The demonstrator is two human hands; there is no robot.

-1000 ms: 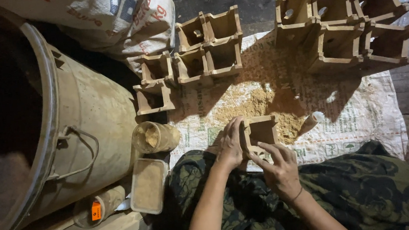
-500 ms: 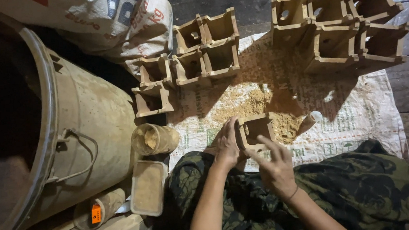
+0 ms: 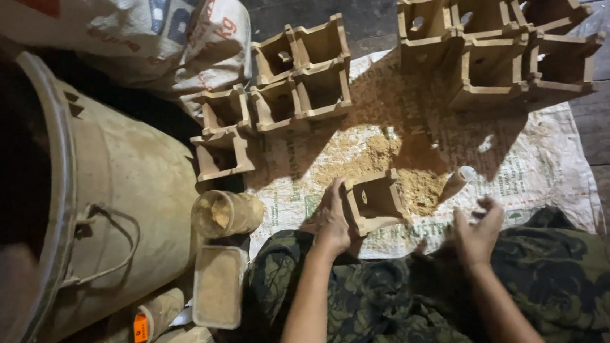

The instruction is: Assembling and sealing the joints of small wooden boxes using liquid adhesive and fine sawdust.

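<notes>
A small open wooden box (image 3: 375,201) lies on its side on a printed woven sack sheet (image 3: 537,168), beside a pile of sawdust (image 3: 377,160). My left hand (image 3: 332,219) grips the box's left side. Off to the right, my right hand (image 3: 478,229) hovers above my lap with fingers spread and holds nothing. A short pale tube (image 3: 459,179) lies on the sheet just above that hand. My legs in camouflage trousers (image 3: 402,294) fill the bottom of the view.
A large metal drum (image 3: 98,209) stands at left, a full sack (image 3: 163,30) behind it. Two groups of wooden boxes sit at the back, one (image 3: 276,86) in the centre and one (image 3: 505,39) at right. A round cup (image 3: 225,214) and rectangular tub (image 3: 217,286) hold sawdust.
My right hand has let go of the box and moved right, opening above my lap. My left hand keeps hold of the box, which has turned slightly.
</notes>
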